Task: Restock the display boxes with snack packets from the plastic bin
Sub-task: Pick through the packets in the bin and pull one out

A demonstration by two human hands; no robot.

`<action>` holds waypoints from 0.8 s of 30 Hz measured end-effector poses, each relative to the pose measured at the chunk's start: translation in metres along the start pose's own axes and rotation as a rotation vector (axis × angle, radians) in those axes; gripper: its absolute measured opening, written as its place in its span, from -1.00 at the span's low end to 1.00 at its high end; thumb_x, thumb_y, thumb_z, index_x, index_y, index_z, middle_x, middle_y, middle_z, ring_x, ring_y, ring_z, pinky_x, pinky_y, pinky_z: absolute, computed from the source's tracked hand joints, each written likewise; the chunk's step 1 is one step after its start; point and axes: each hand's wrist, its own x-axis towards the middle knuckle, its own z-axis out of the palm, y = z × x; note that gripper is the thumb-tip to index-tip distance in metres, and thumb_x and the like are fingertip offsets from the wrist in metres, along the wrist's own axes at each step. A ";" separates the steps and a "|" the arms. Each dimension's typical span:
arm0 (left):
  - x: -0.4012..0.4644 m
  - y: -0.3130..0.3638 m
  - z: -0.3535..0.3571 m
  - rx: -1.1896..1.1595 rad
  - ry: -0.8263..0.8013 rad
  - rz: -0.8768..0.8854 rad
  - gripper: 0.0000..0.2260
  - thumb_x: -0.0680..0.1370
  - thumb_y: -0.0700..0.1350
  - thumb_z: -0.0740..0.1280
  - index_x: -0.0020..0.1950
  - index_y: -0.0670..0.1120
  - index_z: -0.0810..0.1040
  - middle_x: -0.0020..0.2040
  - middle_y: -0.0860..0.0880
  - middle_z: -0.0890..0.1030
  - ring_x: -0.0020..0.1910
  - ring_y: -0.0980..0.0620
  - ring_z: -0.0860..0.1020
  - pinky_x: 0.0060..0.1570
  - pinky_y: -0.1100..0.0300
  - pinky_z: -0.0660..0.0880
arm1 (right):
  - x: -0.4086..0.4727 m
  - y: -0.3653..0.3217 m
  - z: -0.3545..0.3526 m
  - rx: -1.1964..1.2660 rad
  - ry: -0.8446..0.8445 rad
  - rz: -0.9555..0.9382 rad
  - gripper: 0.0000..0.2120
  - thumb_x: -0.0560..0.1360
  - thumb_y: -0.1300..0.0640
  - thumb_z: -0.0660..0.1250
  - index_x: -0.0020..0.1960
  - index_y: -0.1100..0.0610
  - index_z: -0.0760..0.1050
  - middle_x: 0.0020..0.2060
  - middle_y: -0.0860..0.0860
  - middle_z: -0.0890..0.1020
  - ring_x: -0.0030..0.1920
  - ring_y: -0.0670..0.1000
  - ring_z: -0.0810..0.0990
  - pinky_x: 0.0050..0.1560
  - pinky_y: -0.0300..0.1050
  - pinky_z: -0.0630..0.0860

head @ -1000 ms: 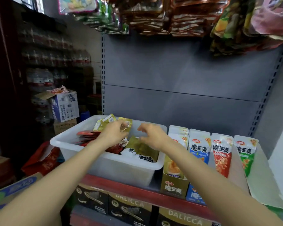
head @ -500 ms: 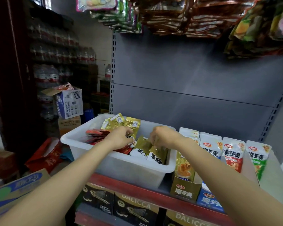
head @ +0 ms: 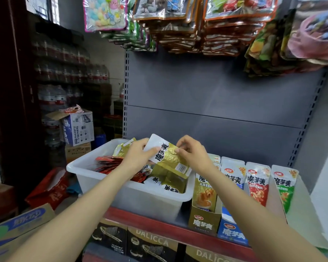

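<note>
Snack packets in gold wrapping fill the right half of the white plastic bin [head: 121, 197], which sits on the red-edged shelf [head: 159, 226], and one gold packet [head: 169, 157] is lifted clear above the pile, tilted, with its white end up and to the left. Nearest the camera, both bare forearms reach forward and upward from the lower corners and converge over the bin. The left hand [head: 135, 157] comes in over the bin's front rim, wrist slightly bent, its thumb laid across the packet's white end and its fingers curled behind it. The right hand [head: 194, 155] meets the packet from the other side, fingers bent, pinching the upper right edge between thumb and fingertips. Under the lifted packet lie more gold packets [head: 173, 183], and red packets [head: 107, 163] are stacked in the bin's left half. Just beside the bin on the right stand the display boxes: a gold box [head: 204, 216] touching the bin's wall, then a blue box [head: 231, 233], with red [head: 257, 184] and green [head: 284, 188] packets upright further right. Below the shelf edge are dark cartons [head: 151, 244] marked DALICCA. Behind everything rises the grey back panel [head: 216, 95], with bagged goods [head: 178, 21] hanging along its top.
</note>
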 end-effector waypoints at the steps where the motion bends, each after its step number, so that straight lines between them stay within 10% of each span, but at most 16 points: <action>1: 0.000 0.002 0.001 -0.014 0.012 -0.004 -0.86 0.56 -0.14 0.32 0.03 -0.19 0.57 -0.17 -0.02 0.58 -0.17 0.06 0.59 -0.28 0.30 0.59 | -0.004 -0.003 0.000 -0.047 0.004 -0.015 -0.90 0.53 0.17 0.32 0.02 0.08 0.44 -0.14 -0.06 0.56 -0.10 -0.04 0.56 -0.16 -0.29 0.42; 6: -0.003 0.018 0.010 -0.198 0.089 -0.089 -0.94 0.54 -0.17 0.34 -0.05 -0.15 0.59 -0.19 -0.05 0.60 -0.21 0.04 0.59 -0.32 0.27 0.59 | -0.025 -0.009 -0.002 -0.603 -0.035 -0.204 -0.31 0.45 -0.15 0.35 0.48 -0.02 0.15 0.33 -0.04 0.31 0.36 -0.01 0.26 0.41 0.04 0.17; 9: -0.006 0.031 0.018 -0.323 0.084 -0.127 -0.87 0.55 -0.16 0.33 -0.03 -0.22 0.58 -0.13 -0.13 0.64 -0.17 -0.03 0.63 -0.32 0.27 0.59 | -0.030 -0.005 -0.006 -0.748 -0.002 -0.276 -0.36 0.52 -0.03 0.28 0.52 0.00 0.09 0.40 -0.02 0.26 0.39 0.03 0.25 0.43 0.08 0.18; 14: -0.015 0.049 0.031 -0.398 -0.064 -0.115 -0.69 0.61 0.07 0.16 0.10 -0.11 0.58 0.01 -0.06 0.67 -0.06 -0.04 0.67 -0.04 0.12 0.59 | -0.036 0.001 -0.023 -0.167 0.248 -0.111 -0.78 0.55 0.19 0.27 0.17 0.13 0.57 0.01 0.10 0.55 -0.01 0.02 0.52 0.06 -0.16 0.45; 18: -0.015 0.047 0.047 -0.108 -0.107 0.083 -0.78 0.55 -0.09 0.33 0.18 0.09 0.46 0.07 0.09 0.61 0.01 0.05 0.61 0.03 0.08 0.54 | -0.049 0.002 -0.045 0.306 0.136 0.071 -0.90 0.50 0.20 0.35 -0.15 0.04 0.58 -0.25 -0.05 0.65 -0.24 -0.11 0.64 -0.15 -0.14 0.60; 24: -0.018 0.053 0.072 0.010 -0.126 0.205 -0.71 0.52 -0.24 0.35 0.16 0.05 0.43 -0.15 0.01 0.66 -0.13 0.02 0.63 -0.14 0.15 0.61 | -0.065 0.016 -0.062 0.262 0.125 0.092 -0.91 0.50 0.19 0.36 -0.06 0.03 0.57 -0.16 -0.06 0.67 -0.16 -0.14 0.65 -0.15 -0.30 0.57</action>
